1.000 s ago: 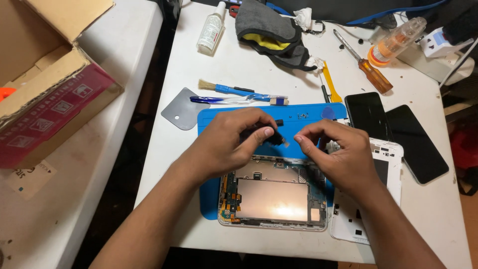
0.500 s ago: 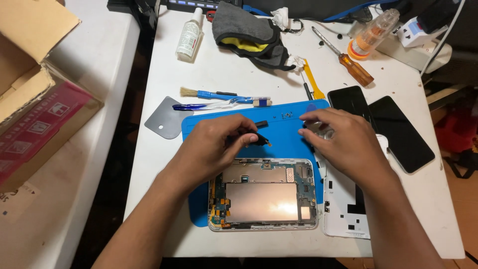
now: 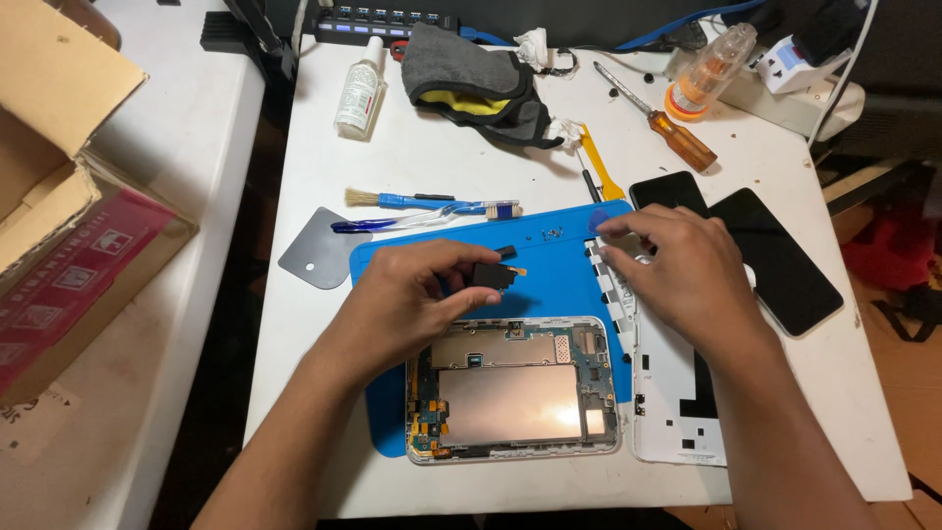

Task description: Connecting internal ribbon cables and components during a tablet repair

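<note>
Where fingers (image 3: 461,290) close, small black part (image 3: 491,274) half-hidden.

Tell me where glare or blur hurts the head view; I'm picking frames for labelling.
Head view: sharp overall; a bright glare patch sits on the opened tablet's silver metal plate; the left hand and right hand show no motion blur; the white table is evenly lit, with soft shadows.

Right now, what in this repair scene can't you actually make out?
- Head view: the small black part in the left hand is mostly covered by its fingers.
- The right hand hides whatever its fingertips touch at the white back cover.
- The cardboard box is cut off by the left edge.
- Screws on the blue mat are too small.
</note>
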